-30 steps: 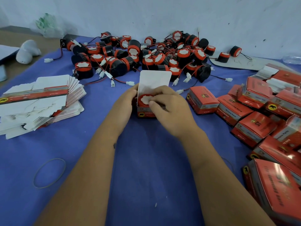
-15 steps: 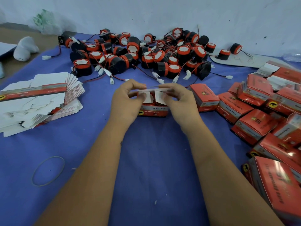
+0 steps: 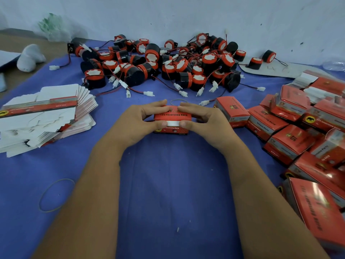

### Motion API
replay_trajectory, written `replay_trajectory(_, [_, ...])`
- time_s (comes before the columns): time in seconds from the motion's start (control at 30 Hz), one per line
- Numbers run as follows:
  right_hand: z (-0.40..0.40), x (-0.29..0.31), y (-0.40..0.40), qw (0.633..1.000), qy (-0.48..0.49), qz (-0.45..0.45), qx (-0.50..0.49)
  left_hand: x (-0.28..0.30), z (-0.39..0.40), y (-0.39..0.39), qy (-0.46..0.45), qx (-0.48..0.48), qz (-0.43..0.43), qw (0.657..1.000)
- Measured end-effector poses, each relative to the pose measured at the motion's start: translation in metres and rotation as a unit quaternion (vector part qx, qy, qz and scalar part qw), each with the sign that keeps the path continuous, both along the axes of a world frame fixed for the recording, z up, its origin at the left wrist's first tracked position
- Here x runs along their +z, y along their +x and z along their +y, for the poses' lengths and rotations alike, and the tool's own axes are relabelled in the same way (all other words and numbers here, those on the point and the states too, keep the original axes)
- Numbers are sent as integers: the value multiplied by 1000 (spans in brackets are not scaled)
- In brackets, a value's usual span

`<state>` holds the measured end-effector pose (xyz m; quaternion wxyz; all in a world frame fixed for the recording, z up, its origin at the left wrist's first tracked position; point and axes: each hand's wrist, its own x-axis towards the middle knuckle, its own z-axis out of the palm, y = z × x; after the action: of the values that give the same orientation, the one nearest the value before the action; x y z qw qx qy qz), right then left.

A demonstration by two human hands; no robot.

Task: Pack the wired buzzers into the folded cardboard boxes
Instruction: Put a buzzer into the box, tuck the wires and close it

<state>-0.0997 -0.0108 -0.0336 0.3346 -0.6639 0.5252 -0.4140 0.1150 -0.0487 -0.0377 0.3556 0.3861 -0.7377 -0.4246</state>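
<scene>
Across the blue-covered worktop (image 3: 168,184) everything lies spread out in groups. Along the right edge sits a crowd of closed red boxes (image 3: 291,143), tumbled against one another at different angles. At the far side, near the white wall, lies a tangled heap of black-and-red wired buzzers (image 3: 168,62), their red and black leads and white plugs trailing toward the middle. On the left rests a fanned stack of flat unfolded cartons (image 3: 43,116), white faces up with a red printed strip across the top one. At the centre, just in front of the heap, stands the red cardboard box (image 3: 172,119) being packed, resting on the cloth with its top flap nearly down and a white strip showing along the front edge. The left hand (image 3: 141,120) grips its left end, fingers curled over the top and thumb on the front; the right hand (image 3: 203,118) grips the right end likewise. A thin rubber band (image 3: 56,195) lies near the left forearm, and another rubber band (image 3: 178,101) lies just behind the box.
</scene>
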Motion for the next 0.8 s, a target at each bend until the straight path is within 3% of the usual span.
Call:
replay_trajectory(0.3, [-5, -3, 10, 996, -57, 6, -63, 0, 4, -10, -13, 64, 115, 991])
replay_trajectory(0.6, [-6, -3, 20, 991, -73, -24, -109, 1, 8, -21, -57, 129, 119, 983])
replay_trajectory(0.8, [-6, -8, 19, 994, -72, 4, -84, -2, 6, -18, -44, 111, 93, 988])
